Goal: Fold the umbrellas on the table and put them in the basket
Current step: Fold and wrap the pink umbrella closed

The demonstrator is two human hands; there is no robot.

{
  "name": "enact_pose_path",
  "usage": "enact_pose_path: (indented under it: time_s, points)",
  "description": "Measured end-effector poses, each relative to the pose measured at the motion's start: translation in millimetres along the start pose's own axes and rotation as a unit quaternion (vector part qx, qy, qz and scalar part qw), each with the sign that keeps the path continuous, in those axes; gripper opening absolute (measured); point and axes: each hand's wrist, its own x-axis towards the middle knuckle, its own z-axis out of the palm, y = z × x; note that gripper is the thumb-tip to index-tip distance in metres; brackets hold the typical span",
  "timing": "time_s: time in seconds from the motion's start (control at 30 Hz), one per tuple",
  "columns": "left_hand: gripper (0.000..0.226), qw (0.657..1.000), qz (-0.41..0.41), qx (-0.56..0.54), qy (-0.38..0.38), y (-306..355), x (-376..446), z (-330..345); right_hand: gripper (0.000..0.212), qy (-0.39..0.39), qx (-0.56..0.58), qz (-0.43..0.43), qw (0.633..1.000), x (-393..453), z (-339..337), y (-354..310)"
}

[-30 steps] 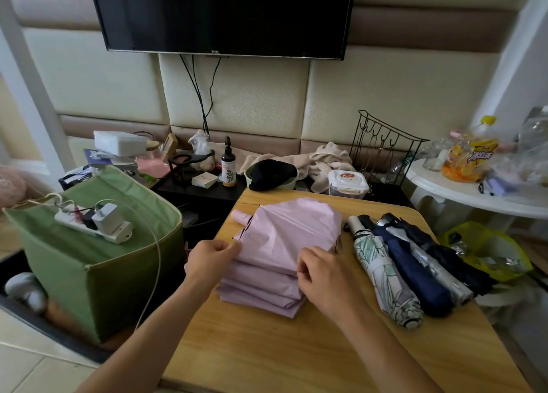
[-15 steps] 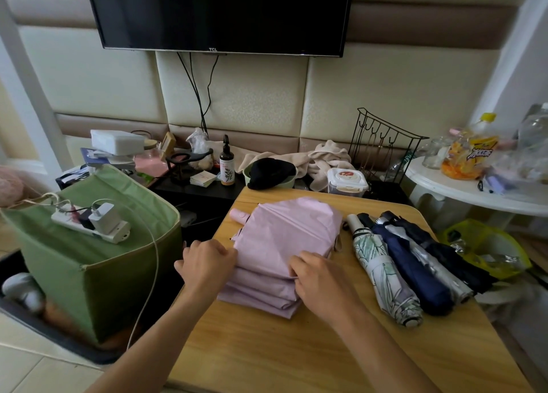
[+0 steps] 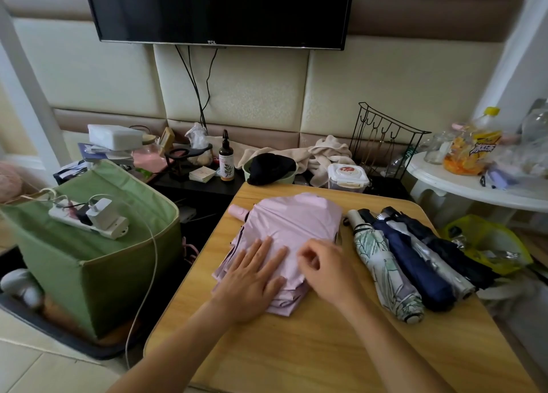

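Folding step under way: my left hand (image 3: pixel 252 280) lies flat, fingers straight, pressing the pink umbrella (image 3: pixel 292 229) on the table (image 3: pixel 311 348); my right hand (image 3: pixel 324 269) pinches a canopy pleat. Next I judge: gather pleats, roll tight, then carry it left to the green basket (image 3: pixel 98 274), four umbrellas (image 3: pixel 415 262) waiting

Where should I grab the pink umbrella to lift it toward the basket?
Likely around the gathered folds of the pink umbrella, wrapping from both long sides; the fabric lies loose and flat, so its small handle at the far left end alone would let it unfurl.
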Motion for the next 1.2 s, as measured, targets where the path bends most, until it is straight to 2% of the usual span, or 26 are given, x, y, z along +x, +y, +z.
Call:
enact_pose_path:
  time_s: [0.07,0.13,0.17,0.27,0.3,0.37,0.43,0.5,0.57,0.7,0.83,0.87,0.9,0.97,1.03,1.07,1.1,1.2]
  points:
    - [0.072,1.000,-0.001,-0.001,0.006,1,-1,1,0.008,0.095,0.042,0.099,0.990,11,-5,7]
    - [0.069,1.000,-0.001,0.004,0.002,1,-1,1,0.017,0.152,0.113,0.195,0.962,22,-9,17]
    - [0.068,1.000,-0.001,0.007,0.000,1,-1,1,0.024,0.158,0.162,0.228,0.947,26,-12,20]
    - [0.069,1.000,-0.002,0.009,0.003,1,-1,1,0.045,0.105,0.317,0.287,0.898,36,-18,31]
    - [0.069,1.000,-0.001,0.007,0.005,1,-2,1,0.045,0.098,0.348,0.298,0.883,39,-19,32]
    - [0.067,1.000,0.002,0.010,0.008,1,-3,1,0.031,0.106,0.400,0.305,0.857,46,-21,35]
    - [0.067,1.000,0.002,0.011,0.011,1,-3,2,0.030,0.125,0.440,0.286,0.842,49,-21,31]
    - [0.066,1.000,0.002,0.011,0.009,1,-3,2,0.029,0.113,0.456,0.245,0.848,50,-22,22]
    - [0.066,1.000,0.001,0.007,0.008,1,-2,2,0.028,0.079,0.438,0.184,0.876,47,-20,14]
    - [0.067,1.000,-0.009,-0.015,-0.008,-1,1,0,0.016,-0.002,0.276,0.039,0.960,40,-18,8]
    - [0.071,0.991,-0.025,-0.127,-0.021,-6,7,-11,0.020,-0.071,0.093,-0.073,0.990,23,-19,6]
    - [0.065,0.977,-0.034,-0.210,-0.001,-7,9,-14,0.017,-0.068,0.034,-0.095,0.993,17,-19,5]
    - [0.054,0.946,-0.055,-0.319,0.021,-9,11,-18,0.014,-0.061,-0.016,-0.117,0.991,12,-16,4]
    - [0.044,0.843,-0.106,-0.523,0.072,-9,10,-29,0.009,-0.047,-0.068,-0.149,0.985,2,-12,1]
    - [0.058,0.752,-0.179,-0.625,0.111,-8,7,-39,0.003,-0.032,-0.085,-0.164,0.982,-3,-9,0]
    - [0.063,0.731,-0.207,-0.640,0.114,-8,5,-46,0.008,-0.026,-0.094,-0.167,0.981,-4,-9,-1]
    - [0.064,0.726,-0.222,-0.642,0.110,-6,3,-51,0.014,-0.023,-0.104,-0.174,0.979,-5,-7,-1]
    - [0.047,0.740,-0.209,-0.631,0.106,-4,-2,-66,0.009,-0.022,-0.126,-0.203,0.971,-9,-4,-2]
